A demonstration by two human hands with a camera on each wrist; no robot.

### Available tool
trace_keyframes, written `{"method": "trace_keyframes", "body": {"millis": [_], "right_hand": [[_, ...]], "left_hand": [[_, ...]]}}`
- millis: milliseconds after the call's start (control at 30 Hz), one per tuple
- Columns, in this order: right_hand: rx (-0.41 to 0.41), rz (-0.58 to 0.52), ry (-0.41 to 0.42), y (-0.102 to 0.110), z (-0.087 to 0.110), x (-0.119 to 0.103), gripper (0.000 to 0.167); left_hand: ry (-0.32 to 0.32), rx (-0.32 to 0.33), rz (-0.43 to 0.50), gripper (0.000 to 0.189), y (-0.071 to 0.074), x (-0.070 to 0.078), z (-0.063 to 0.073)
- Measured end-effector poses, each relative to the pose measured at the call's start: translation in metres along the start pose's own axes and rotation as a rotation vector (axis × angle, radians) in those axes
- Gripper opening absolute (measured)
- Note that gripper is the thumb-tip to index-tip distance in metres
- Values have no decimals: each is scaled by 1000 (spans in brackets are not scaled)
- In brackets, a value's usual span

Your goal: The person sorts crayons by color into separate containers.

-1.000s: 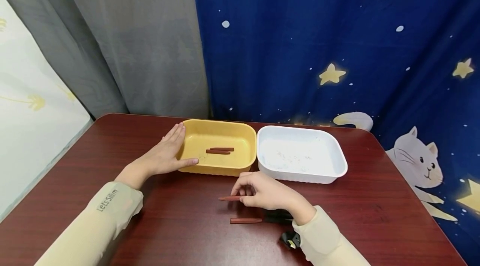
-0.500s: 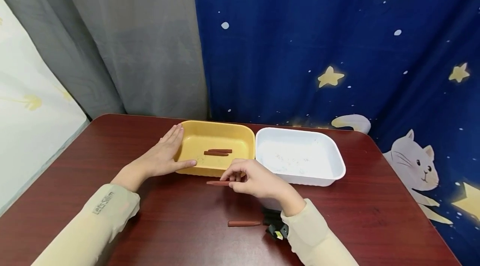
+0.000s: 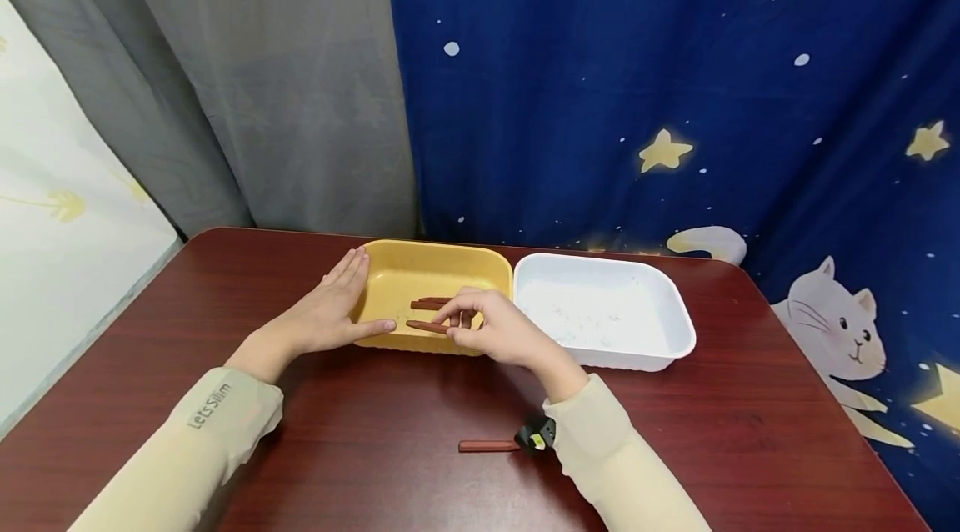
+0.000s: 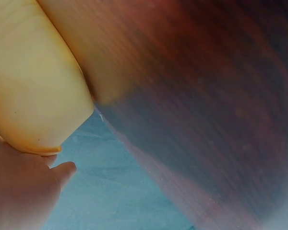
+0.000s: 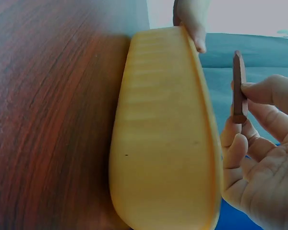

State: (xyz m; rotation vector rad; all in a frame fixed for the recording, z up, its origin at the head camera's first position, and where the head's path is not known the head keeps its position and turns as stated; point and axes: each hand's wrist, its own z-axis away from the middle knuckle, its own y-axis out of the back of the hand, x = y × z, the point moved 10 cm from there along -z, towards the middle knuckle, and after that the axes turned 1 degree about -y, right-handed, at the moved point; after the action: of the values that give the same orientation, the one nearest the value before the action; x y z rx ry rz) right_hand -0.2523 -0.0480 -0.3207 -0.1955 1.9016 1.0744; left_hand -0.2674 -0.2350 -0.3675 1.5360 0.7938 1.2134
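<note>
In the head view, a pointed brown crayon (image 3: 426,326) is pinched between the thumb and fingers of my right hand (image 3: 498,330), over the front rim of a yellow plastic tub (image 3: 438,261). The right wrist view shows this crayon (image 5: 239,88) beside the tub's wall (image 5: 163,124), its tip pointing away. Two more brown crayons (image 3: 429,304) lie inside the tub, partly hidden by the right fingers. My left hand (image 3: 322,311) rests against the tub's left end, fingers straight, thumb along the front rim. Another brown crayon (image 3: 487,446) lies on the table near my right sleeve.
A white tub (image 3: 600,355) stands directly right of the yellow one. A small black device (image 3: 536,436) sits at the right wrist, overlapping the loose crayon's tip in view. Curtains (image 3: 540,98) hang behind the table's (image 3: 360,449) back edge.
My right hand has carried its crayon forward and left, from above the table to over the yellow tub's front rim. The left hand has stayed on the tub's left end.
</note>
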Motion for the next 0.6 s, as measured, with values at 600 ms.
{"method": "trace_keyframes", "body": {"millis": [600], "right_hand": [[7,63,-106,-9,-47,33,20]], "left_hand": [[-9,4,-11,117,-1,0,-1]]}}
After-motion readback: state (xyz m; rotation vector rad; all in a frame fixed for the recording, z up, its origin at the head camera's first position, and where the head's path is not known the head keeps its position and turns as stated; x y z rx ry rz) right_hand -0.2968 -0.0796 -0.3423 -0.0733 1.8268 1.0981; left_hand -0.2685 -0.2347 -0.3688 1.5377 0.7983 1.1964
